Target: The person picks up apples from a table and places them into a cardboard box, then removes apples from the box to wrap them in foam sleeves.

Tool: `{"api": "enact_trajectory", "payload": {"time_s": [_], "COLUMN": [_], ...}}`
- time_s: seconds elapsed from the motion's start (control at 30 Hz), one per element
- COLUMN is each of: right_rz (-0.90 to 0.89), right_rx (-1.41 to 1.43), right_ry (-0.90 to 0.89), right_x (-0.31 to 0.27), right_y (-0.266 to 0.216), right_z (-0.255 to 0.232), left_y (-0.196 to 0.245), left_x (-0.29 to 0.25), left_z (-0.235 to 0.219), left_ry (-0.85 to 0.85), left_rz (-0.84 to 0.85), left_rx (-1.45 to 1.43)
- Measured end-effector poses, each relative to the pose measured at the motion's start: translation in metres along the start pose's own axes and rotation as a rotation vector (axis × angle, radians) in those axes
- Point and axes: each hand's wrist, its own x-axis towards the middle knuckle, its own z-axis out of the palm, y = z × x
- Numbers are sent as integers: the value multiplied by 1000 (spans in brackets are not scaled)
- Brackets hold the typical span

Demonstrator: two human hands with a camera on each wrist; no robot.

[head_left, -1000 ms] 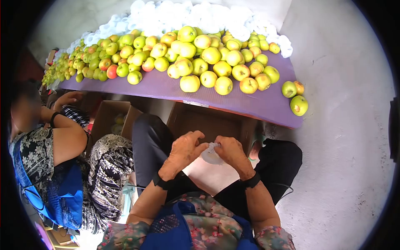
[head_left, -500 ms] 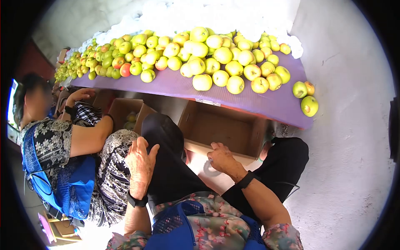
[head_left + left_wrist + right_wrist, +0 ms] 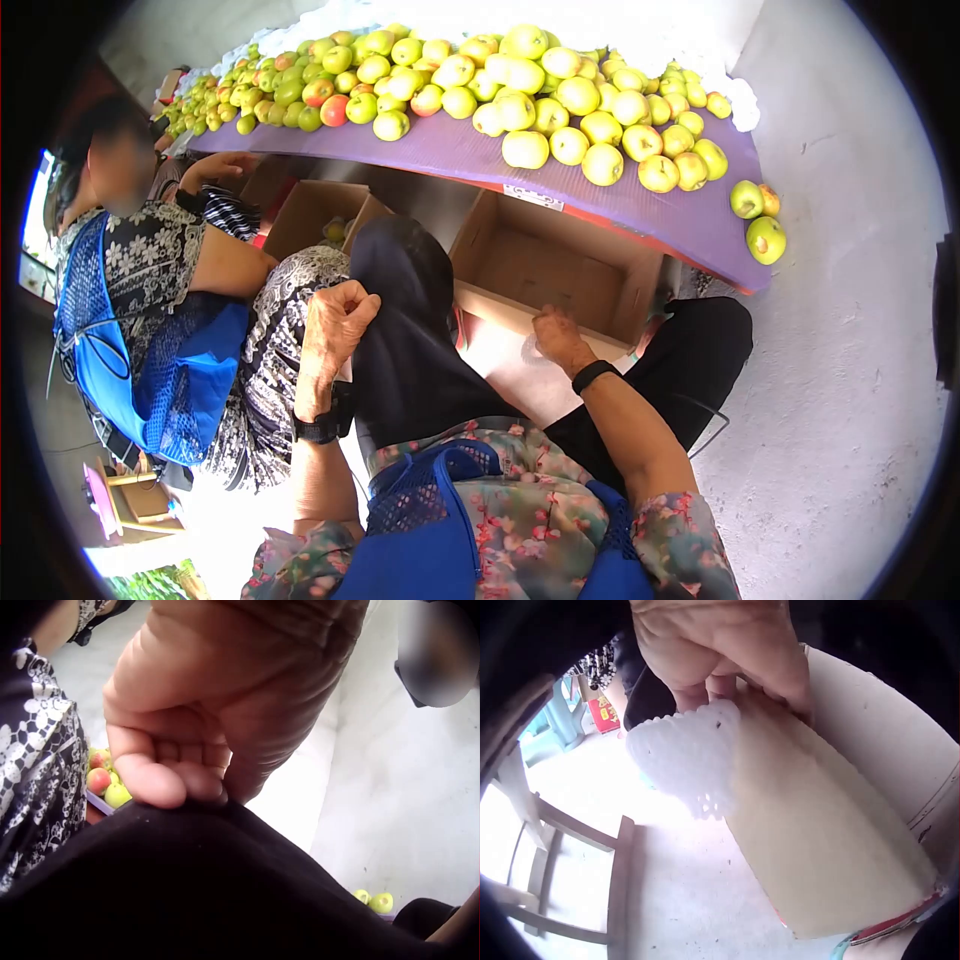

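In the head view, the left hand is beside the raised left knee; in the left wrist view its curled fingers pinch the black trouser cloth. The right hand is at the near edge of an open cardboard box. Seen from the right wrist, that hand holds a white foam net against the outside of the box wall. Whether the net wraps anything cannot be told.
Many green and reddish apples lie on the purple table top, with white foam nets behind them. A seated person is at the left, beside another box holding some fruit. A pale wall is at the right.
The left hand has let go of the foam net and moved left to the knee, its fingers now curled. The right hand has carried the net right to the box edge. The head view has shifted.
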Motion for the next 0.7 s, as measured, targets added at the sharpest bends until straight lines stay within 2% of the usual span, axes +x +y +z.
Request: {"api": "enact_trajectory", "payload": {"time_s": [0.07,0.17,0.3,0.43,0.53,0.7], "right_rz": [14,42,69,60,122,131], "right_rx": [5,28,18,-38,-3,-15], "right_ry": [13,32,104,145,65,58], "right_x": [-1,0,8,10,9,4], "right_y": [1,4,7,6,-2,-5], "right_z": [2,4,-3,-19,-8,5], "left_y": [9,3,12,23,19,19], "left_x": [-7,-15,-17,-13,-11,-7], "left_z": [-8,-21,-22,-13,-15,-16], "left_ry": [-85,-136,-132,-178,-180,-228], "left_rz": [-74,-66,-119,-103,-89,-73], "left_rx": [-120,-134,-179,-146,-128,-117]}}
